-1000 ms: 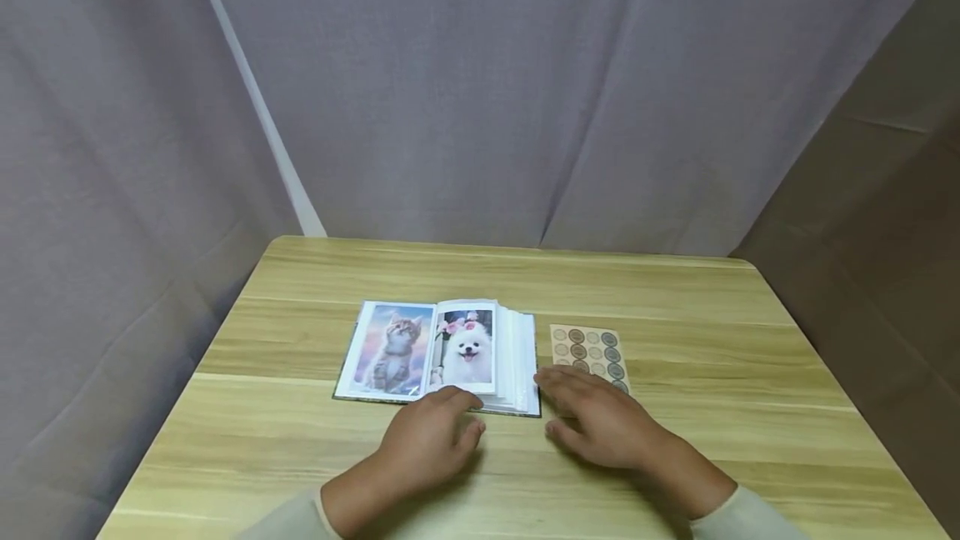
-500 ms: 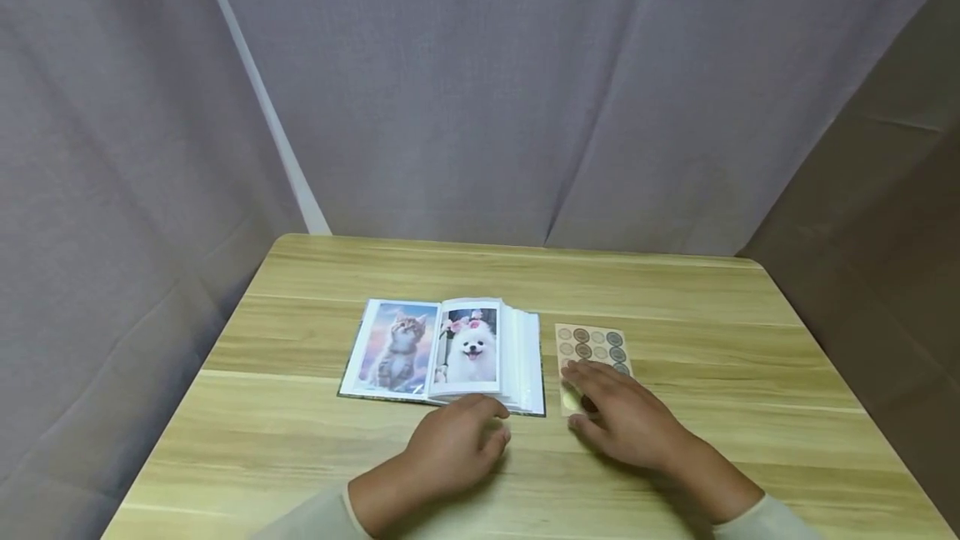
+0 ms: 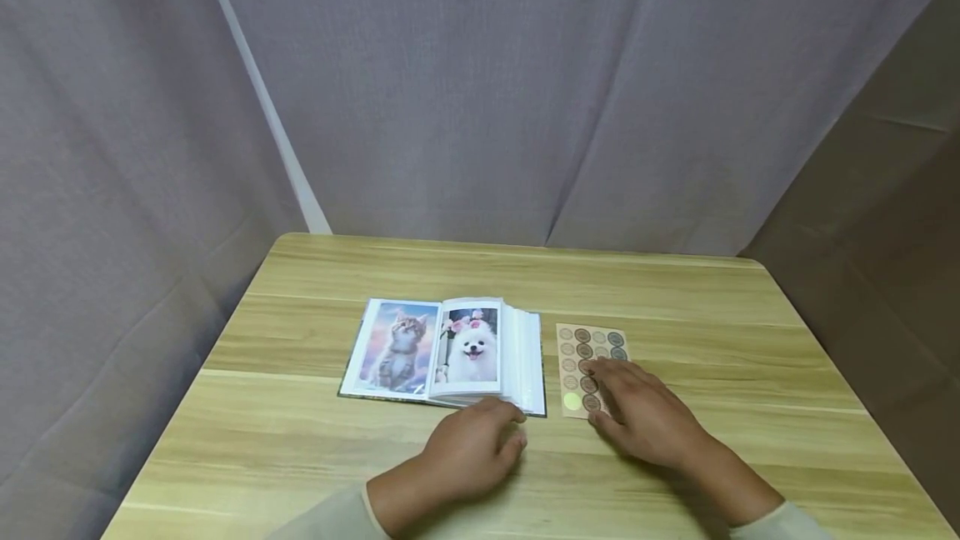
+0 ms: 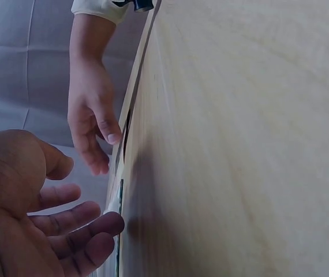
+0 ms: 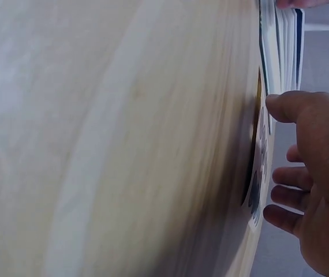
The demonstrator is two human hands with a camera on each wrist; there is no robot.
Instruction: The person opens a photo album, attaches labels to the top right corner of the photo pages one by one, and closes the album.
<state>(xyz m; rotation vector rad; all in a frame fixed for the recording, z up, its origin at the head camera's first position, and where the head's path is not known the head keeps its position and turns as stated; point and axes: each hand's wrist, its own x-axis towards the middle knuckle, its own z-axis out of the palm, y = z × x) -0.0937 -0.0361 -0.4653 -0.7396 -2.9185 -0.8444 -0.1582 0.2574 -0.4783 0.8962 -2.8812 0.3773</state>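
A photo album (image 3: 525,365) lies spread on the table, showing a kitten picture (image 3: 401,348) on the left page and a white dog picture (image 3: 474,348) on the right. Just in front of its lower right corner is my left hand (image 3: 472,452), fingers loosely bent and holding nothing. My right hand (image 3: 648,415) is over the lower right of a tan sheet of round stickers (image 3: 567,367), its fingers relaxed. The hand hides part of that sheet; a yellow-green circle (image 3: 572,401) shows at its lower left. In the right wrist view, the thumb (image 5: 285,107) reaches close over the sheet's edge.
The wooden table (image 3: 300,457) extends on all sides of the album and sheet. Grey curtains (image 3: 450,90) hang behind and to the left, and a darker brownish cloth (image 3: 877,257) hangs on the right.
Both hands have moved to the right. My right hand has come from beside the album onto the sticker sheet, uncovering its left columns. The album stays spread at the same pages.
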